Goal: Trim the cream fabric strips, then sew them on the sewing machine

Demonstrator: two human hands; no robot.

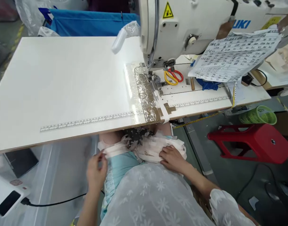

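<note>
Cream fabric strips (147, 152) lie in a loose, frayed bundle across my lap, below the front edge of the table. My left hand (96, 171) is pinched at the left end of a strip, thumb and forefinger closed together. On the right side of the bundle, my right hand (172, 158) rests with its fingers laid over the strips, slightly bent and a little apart. A white strip (166, 114) hangs over the table edge below the needle area of the sewing machine (181, 28).
The white table (63, 78) carries printed rulers and a taped plate. Scissors (173, 77) with yellow and red handles lie behind the needle. A printed sheet (235, 55) hangs from the machine. At right stand a red stool (254, 142) and a green basket (258, 116).
</note>
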